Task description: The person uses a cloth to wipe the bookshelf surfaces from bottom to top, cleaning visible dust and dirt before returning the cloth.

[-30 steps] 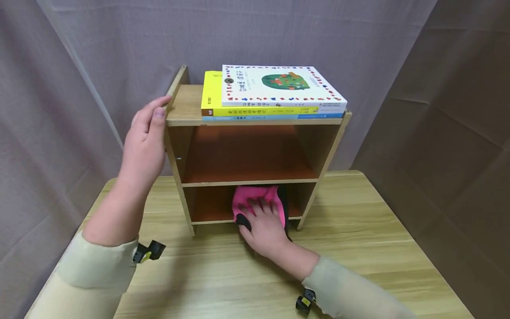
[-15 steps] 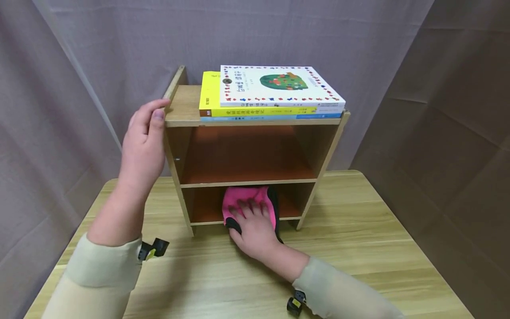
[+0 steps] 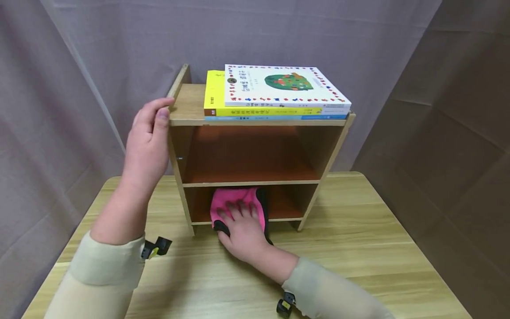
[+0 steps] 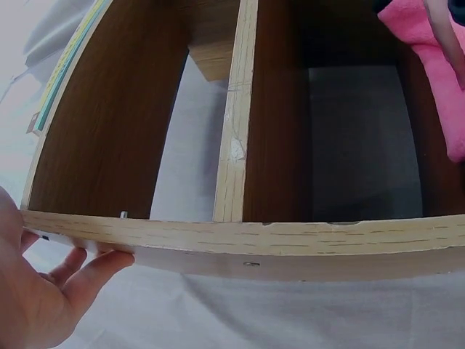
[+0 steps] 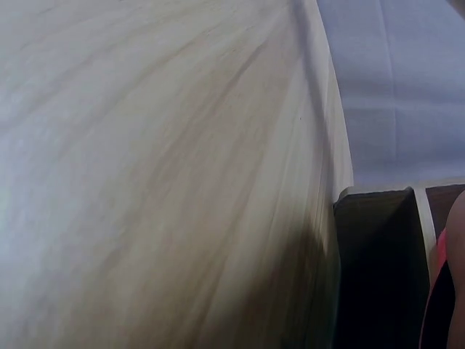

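A small wooden shelf [image 3: 251, 183] stands upright on the table. My left hand [image 3: 147, 144] rests against the upper outer side of its left panel; in the left wrist view the fingertips [image 4: 102, 273] touch that outer face. My right hand [image 3: 244, 235] lies with spread fingers on a pink cloth [image 3: 235, 195] with black parts, pressing it on the front of the lowest board [image 3: 284, 208]. The cloth hangs over that board's front edge. At the right wrist view's edge, only a strip of the hand [image 5: 458, 283] shows.
On the shelf's top board [image 3: 189, 104] lie several stacked books, a white one [image 3: 255, 88] uppermost above a yellow one [image 3: 213, 91]. The middle board [image 3: 251, 157] sits between them and the cloth. Grey curtains [image 3: 299, 31] hang behind the wooden table [image 3: 358, 248].
My right hand has slid the pink cloth leftward along the lowest board. The left hand stays against the shelf's left panel.
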Demonstrator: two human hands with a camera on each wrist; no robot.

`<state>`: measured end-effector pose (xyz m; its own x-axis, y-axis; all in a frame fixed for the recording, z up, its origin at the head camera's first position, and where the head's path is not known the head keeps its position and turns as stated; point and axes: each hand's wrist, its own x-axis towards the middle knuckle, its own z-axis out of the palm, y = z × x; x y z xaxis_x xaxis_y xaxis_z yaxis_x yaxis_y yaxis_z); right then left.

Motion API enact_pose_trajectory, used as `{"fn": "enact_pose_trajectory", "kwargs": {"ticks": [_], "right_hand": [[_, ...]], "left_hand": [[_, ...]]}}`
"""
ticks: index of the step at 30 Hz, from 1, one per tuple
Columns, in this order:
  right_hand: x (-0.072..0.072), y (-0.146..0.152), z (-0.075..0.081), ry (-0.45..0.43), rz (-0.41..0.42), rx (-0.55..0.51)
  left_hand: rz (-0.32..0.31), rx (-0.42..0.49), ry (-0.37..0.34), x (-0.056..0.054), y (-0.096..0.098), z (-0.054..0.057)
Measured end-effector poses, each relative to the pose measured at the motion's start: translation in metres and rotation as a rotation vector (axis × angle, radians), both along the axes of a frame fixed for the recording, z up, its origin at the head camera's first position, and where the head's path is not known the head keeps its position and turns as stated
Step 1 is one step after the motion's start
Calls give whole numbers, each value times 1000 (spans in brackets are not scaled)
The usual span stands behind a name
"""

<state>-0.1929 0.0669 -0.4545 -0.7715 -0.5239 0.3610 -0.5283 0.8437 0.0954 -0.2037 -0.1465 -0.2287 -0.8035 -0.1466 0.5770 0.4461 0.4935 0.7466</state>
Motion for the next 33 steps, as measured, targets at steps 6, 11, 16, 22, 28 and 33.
{"fn": "enact_pose_trajectory", "kwargs": {"ticks": [6,11,16,22,28,33], "right_hand": [[1,-11,-1,6,7,7],[1,-20,-1,12,16,24],[2,-28,0,11,20,31],[4,-39,-1,32,22,34],[5,-47,-1,36,32,31],[5,-49,-2,14,26,30]], "left_hand": [[24,-16,-21,1,2,0],[36,-27,-26,1,2,0],[42,-37,-26,1,3,0],[41,-43,-10,0,3,-1],[46,-43,5,0,3,-1],[42,-43,6,0,3,-1]]}}
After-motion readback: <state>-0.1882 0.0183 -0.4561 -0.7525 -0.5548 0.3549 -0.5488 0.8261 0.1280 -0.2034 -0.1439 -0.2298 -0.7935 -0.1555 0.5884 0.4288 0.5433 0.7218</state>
